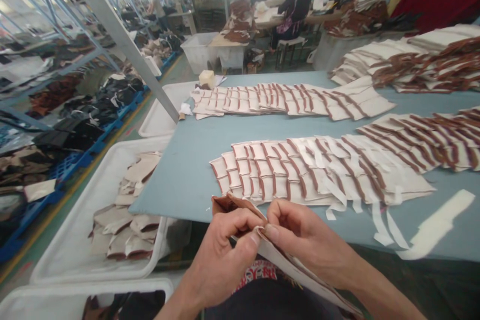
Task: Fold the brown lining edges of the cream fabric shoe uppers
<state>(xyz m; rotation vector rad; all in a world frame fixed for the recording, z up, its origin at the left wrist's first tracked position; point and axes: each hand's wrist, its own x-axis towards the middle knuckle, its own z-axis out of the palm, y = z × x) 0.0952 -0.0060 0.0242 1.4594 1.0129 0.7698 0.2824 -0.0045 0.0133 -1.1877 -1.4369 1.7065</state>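
Blue-grey covering is seen across the broad counter (195,145), beside whose left edge a white plastic bin (71,232) is placed, partly filled with beige pieces (120,232). On the counter, a near row of cream panels (275,172) with reddish-brown edges is laid out overlapping, and a farther row (275,100) is arranged behind it; at the far right a brown-and-cream pile (423,60) is stacked. Across the near row thin white strips (333,192) are strewn, and near the counter's front edge a wider cream strip (438,225) is left lying. Just in front of the near row, a single cream-and-brown panel (288,263) is held up off the counter, its brown end tilted toward the far left. Its upper edge is pinched narrowly by the left hand (228,242) and the right hand (309,232), both grips being closed thumb to finger, side by side. The step in hand is judged to be close fingertip work along that edge; for the next move, small, even pressure and well-matched layers would be called for.
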